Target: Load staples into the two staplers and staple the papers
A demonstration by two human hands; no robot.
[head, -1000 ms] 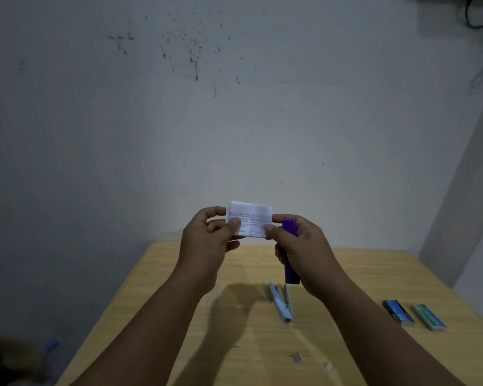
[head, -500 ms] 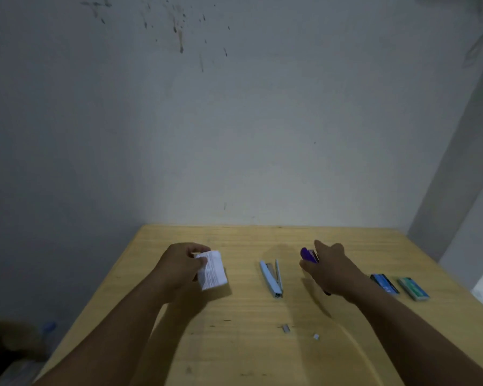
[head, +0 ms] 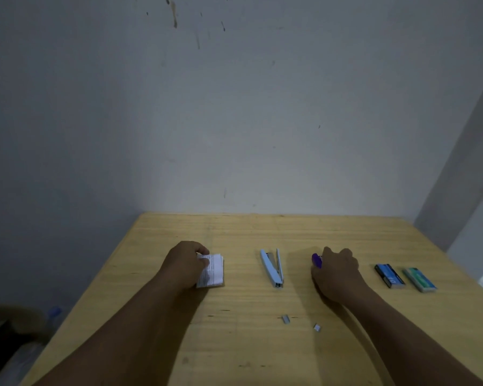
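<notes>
Two staplers: a light blue stapler (head: 272,267) lay open, lengthwise away from the viewer; right hand (head: 336,271) gripped the purple stapler (head: 316,259). Left hand (head: 186,263) pinched one folded paper (head: 213,270). Two staple boxes (head: 389,275), two loose staple strips (head: 285,319).

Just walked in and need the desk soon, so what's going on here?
A person is working with staplers at a wooden table. The left hand holds a small folded paper down at the table; the right hand grips a purple stapler there. A light blue stapler lies open between them. Two staple boxes sit to the right, and loose staple bits lie nearer the person.
</notes>
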